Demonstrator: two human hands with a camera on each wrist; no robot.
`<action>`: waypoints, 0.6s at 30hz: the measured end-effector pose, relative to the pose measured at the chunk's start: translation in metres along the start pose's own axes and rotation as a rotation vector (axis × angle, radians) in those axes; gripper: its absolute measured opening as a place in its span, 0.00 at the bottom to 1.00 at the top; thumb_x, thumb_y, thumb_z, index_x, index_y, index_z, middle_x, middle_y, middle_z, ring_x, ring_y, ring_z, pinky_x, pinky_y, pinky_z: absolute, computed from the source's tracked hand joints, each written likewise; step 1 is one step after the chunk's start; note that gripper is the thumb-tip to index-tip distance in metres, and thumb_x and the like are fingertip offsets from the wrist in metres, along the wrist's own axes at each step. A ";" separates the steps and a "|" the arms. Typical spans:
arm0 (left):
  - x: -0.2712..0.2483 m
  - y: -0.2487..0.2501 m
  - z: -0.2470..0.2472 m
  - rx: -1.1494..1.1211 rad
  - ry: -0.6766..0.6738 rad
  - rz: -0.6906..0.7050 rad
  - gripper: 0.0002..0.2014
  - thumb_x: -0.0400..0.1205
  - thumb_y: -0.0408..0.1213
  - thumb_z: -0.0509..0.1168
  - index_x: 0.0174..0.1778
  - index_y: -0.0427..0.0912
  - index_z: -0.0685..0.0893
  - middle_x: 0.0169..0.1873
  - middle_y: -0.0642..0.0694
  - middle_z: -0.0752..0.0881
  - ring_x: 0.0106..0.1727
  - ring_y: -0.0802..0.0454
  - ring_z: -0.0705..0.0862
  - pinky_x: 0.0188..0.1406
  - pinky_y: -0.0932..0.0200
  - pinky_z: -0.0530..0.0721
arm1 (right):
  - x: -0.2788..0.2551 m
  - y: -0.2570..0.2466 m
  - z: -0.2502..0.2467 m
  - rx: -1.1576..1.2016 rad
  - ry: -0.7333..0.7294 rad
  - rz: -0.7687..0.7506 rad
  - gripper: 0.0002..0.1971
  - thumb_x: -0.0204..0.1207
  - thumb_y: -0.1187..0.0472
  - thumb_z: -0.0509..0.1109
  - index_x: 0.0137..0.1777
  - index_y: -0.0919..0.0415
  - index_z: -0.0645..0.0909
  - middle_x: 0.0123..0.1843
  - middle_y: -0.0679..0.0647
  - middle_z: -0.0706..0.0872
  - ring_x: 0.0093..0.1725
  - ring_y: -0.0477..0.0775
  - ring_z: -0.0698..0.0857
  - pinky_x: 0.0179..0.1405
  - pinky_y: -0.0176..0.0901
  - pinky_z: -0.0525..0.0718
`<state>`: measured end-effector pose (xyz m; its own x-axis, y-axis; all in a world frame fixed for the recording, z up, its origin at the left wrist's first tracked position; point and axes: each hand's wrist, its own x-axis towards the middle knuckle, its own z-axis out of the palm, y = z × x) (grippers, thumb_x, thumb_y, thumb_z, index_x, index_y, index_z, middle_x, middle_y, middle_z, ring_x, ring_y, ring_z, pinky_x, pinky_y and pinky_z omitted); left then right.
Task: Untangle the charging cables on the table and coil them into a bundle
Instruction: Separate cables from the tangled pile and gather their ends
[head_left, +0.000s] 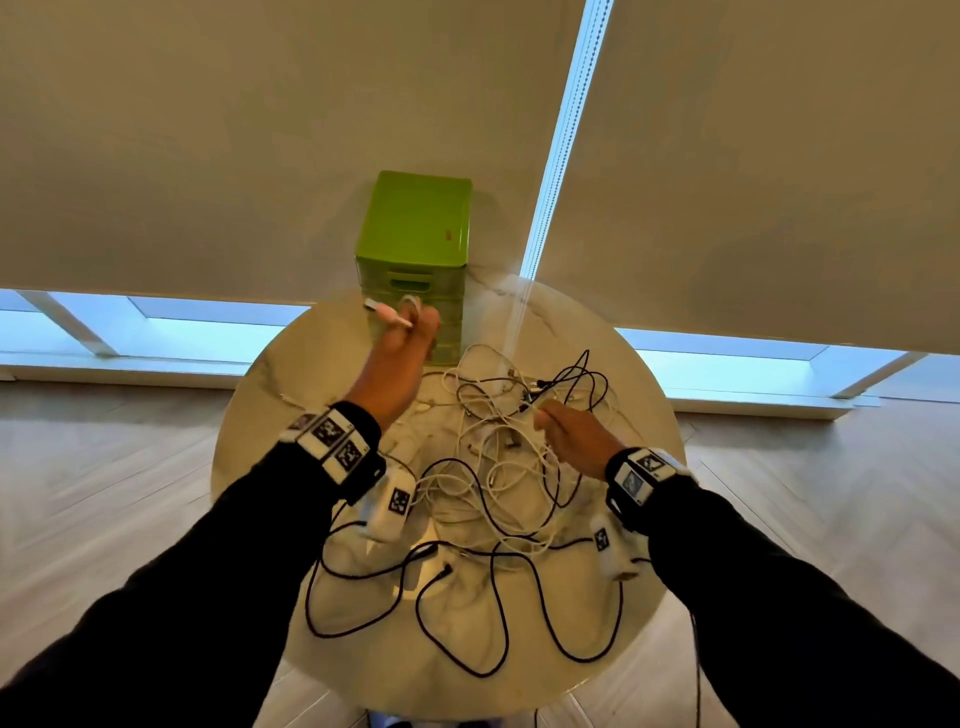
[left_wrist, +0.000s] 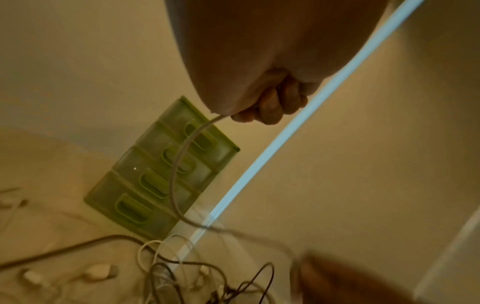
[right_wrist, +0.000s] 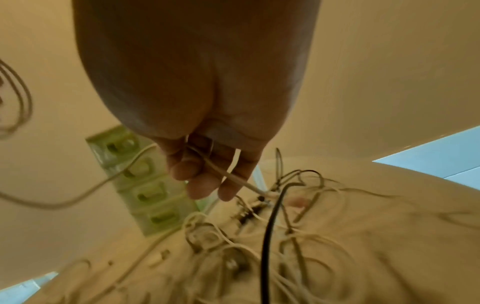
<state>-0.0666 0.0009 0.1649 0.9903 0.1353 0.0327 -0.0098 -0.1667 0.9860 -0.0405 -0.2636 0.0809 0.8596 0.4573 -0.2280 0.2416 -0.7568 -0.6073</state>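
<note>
A tangle of white and black charging cables (head_left: 498, 457) lies on the round pale table (head_left: 260, 415). My left hand (head_left: 408, 332) is raised in front of the drawer unit and grips one end of a white cable (left_wrist: 179, 164), its plug (head_left: 384, 312) sticking out to the left. That cable hangs in a loop down toward my right hand (head_left: 558, 415). The right hand (right_wrist: 210, 179) is low over the pile, fingers curled round the same white cable (right_wrist: 228, 174). Black cables (head_left: 467, 613) loop over the table's near half.
A green drawer unit (head_left: 415, 244) with several drawers stands at the table's far edge, right behind my left hand. Beige roller blinds (head_left: 208, 130) hang behind, with window strips below. Wood floor (head_left: 104, 493) surrounds the table.
</note>
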 end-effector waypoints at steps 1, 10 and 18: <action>-0.005 -0.004 0.008 0.103 -0.085 0.029 0.14 0.92 0.51 0.53 0.46 0.46 0.71 0.37 0.50 0.71 0.39 0.57 0.71 0.45 0.55 0.74 | 0.004 -0.013 -0.006 0.034 0.045 -0.051 0.14 0.91 0.51 0.53 0.52 0.59 0.76 0.32 0.45 0.79 0.31 0.48 0.79 0.41 0.50 0.81; -0.024 -0.022 0.042 0.275 -0.192 -0.157 0.22 0.90 0.59 0.52 0.52 0.47 0.83 0.43 0.45 0.86 0.48 0.45 0.83 0.50 0.49 0.77 | 0.009 -0.070 -0.025 0.130 0.037 -0.285 0.10 0.89 0.53 0.58 0.52 0.54 0.79 0.35 0.49 0.86 0.37 0.49 0.86 0.44 0.42 0.82; -0.017 -0.016 0.087 0.292 -0.316 0.077 0.11 0.90 0.47 0.60 0.49 0.45 0.79 0.39 0.48 0.86 0.41 0.54 0.84 0.45 0.56 0.79 | -0.033 -0.051 -0.040 0.130 0.009 -0.143 0.11 0.91 0.56 0.54 0.54 0.59 0.75 0.34 0.51 0.85 0.31 0.44 0.84 0.42 0.43 0.83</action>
<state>-0.0715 -0.0839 0.1339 0.9825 -0.1860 0.0079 -0.0905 -0.4400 0.8934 -0.0629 -0.2590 0.1495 0.8247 0.5515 -0.1254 0.3021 -0.6170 -0.7266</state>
